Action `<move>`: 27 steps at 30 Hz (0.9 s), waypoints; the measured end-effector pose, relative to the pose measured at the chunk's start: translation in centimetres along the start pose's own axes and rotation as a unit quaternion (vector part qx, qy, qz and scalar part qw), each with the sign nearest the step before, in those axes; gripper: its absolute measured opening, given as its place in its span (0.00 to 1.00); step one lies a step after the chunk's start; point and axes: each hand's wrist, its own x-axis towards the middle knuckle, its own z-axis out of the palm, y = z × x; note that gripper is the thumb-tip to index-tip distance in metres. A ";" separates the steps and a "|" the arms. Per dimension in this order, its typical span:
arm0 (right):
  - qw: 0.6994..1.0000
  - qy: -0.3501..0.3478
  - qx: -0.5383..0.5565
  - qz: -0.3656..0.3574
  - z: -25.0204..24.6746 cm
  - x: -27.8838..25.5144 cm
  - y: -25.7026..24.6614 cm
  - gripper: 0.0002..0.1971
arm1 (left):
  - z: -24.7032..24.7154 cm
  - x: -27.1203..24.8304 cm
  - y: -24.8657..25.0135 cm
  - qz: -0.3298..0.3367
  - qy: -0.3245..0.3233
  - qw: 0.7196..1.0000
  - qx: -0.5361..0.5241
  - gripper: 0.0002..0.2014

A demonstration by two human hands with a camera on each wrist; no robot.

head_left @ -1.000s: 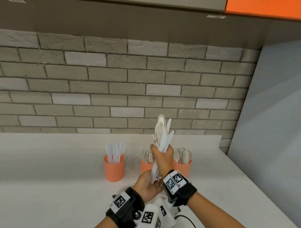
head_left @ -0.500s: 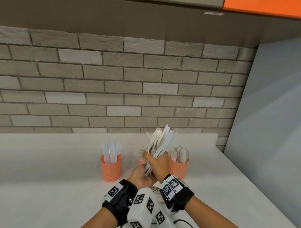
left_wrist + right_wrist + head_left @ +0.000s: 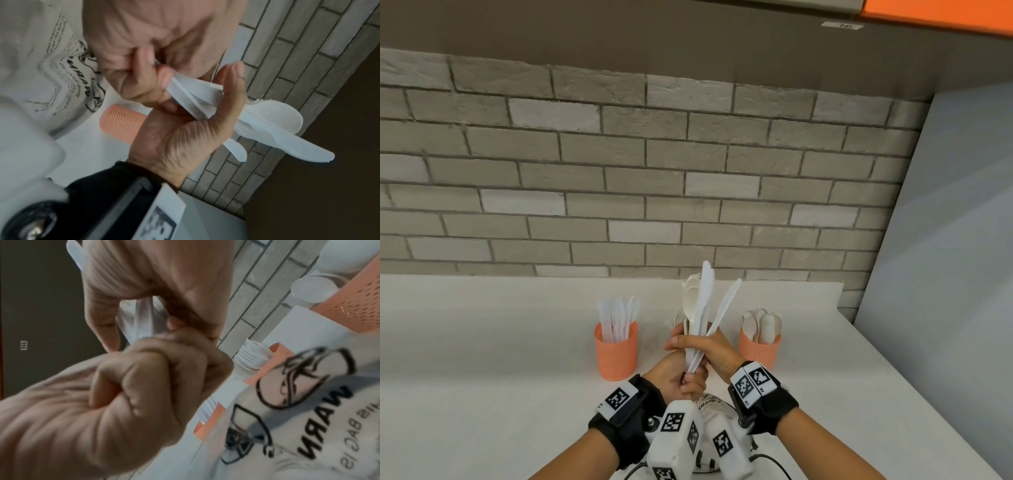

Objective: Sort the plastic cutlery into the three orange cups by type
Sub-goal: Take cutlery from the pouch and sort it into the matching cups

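White cutlery bundle (image 3: 700,315) upright, fanned: knives, spoons, a fork. Three orange mesh cups on counter: left cup (image 3: 616,350) with knives, right cup (image 3: 759,350) with spoons, middle cup (image 3: 265,365) with forks, mostly hidden behind bundle.

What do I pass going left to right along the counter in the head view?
Cup of knives → bundle of mixed cutlery gripped by both hands, hiding the middle cup → cup of spoons.
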 end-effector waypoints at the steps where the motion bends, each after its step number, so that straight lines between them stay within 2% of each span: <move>1: 1.000 -0.015 0.004 0.001 0.0 0.0 0.1 0.22 | -0.2 0.0 0.0 -0.005 -0.008 1.000 0.007 0.28; 4: 1.000 -0.011 -0.002 -0.003 0.6 -0.4 0.3 0.09 | -0.3 -0.1 -0.1 -0.012 -0.008 1.000 0.017 0.26; 7: 0.994 0.060 -0.087 -0.032 1.2 0.2 1.0 0.11 | 0.1 0.1 -0.4 0.011 0.025 0.999 0.020 0.23; 10: 0.984 0.128 -0.110 -0.050 1.8 0.6 0.9 0.11 | -0.1 -0.1 -0.3 0.030 0.059 0.992 0.103 0.25; 12: 0.976 0.183 -0.101 -0.055 1.3 0.9 0.5 0.10 | -0.4 -0.8 0.1 0.061 0.075 0.980 0.176 0.17; 14: 0.960 0.236 -0.142 -0.056 0.1 1.4 0.5 0.09 | -0.7 -1.6 0.8 0.125 0.105 0.954 0.253 0.08; 17: 0.935 0.284 -0.207 -0.040 -1.7 1.5 0.8 0.02 | -0.9 -2.4 2.4 0.256 0.139 0.910 0.294 0.05; 21: 0.914 0.315 -0.256 -0.017 -2.7 1.1 1.6 0.11 | -0.1 -3.4 4.0 0.408 0.161 0.842 0.314 0.06; 24: 0.903 0.310 -0.297 -0.014 -2.4 0.7 2.1 0.15 | 1.8 -3.1 4.1 0.476 0.177 0.769 0.388 0.03; 27: 0.896 0.300 -0.328 0.012 -1.8 0.1 2.0 0.18 | 3.8 -2.0 3.7 0.486 0.196 0.711 0.470 0.09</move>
